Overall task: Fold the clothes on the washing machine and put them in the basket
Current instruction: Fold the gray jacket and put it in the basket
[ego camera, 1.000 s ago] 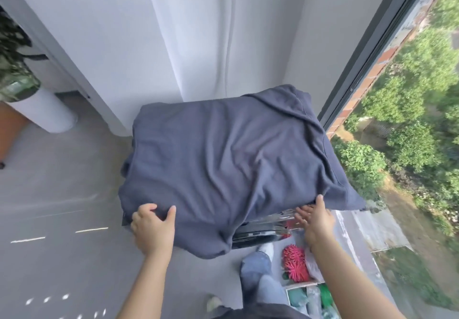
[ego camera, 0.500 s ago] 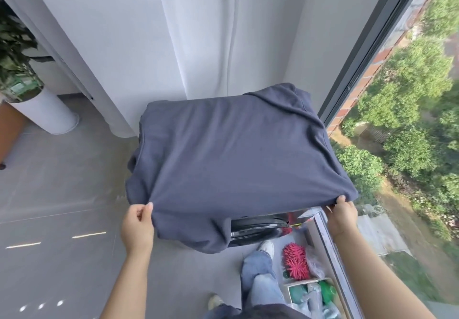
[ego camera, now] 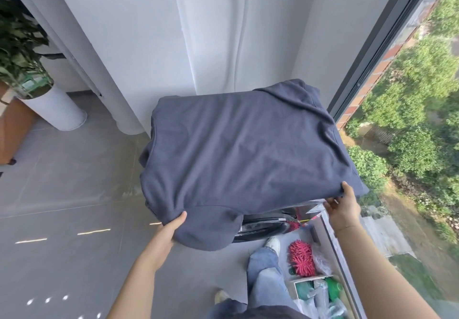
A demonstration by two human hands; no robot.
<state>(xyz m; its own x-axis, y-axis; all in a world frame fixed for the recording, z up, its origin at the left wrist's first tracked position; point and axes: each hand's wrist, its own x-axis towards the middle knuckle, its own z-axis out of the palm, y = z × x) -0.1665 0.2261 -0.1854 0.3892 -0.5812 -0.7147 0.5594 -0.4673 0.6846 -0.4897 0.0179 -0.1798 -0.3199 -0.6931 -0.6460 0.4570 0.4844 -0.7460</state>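
Note:
A dark blue-grey garment [ego camera: 243, 149] lies spread flat over the top of the washing machine [ego camera: 268, 224], hiding nearly all of it; only the dark round door shows below the cloth. My left hand [ego camera: 171, 226] grips the garment's near left hem, fingers under the fabric and thumb on top. My right hand [ego camera: 344, 205] pinches the near right corner, thumb on top of the cloth. A flap of the garment hangs down over the machine's front between my hands. No basket is in view.
A white plant pot [ego camera: 57, 109] with a leafy plant stands on the grey floor at left. A large window [ego camera: 387, 45] runs along the right. Red brushes [ego camera: 301, 260] and a box of bottles [ego camera: 320, 294] sit by my legs.
My left hand has shifted right along the hem and now grips the fabric from below. My right hand stays at the right corner. The cloth lies smoother than a second ago.

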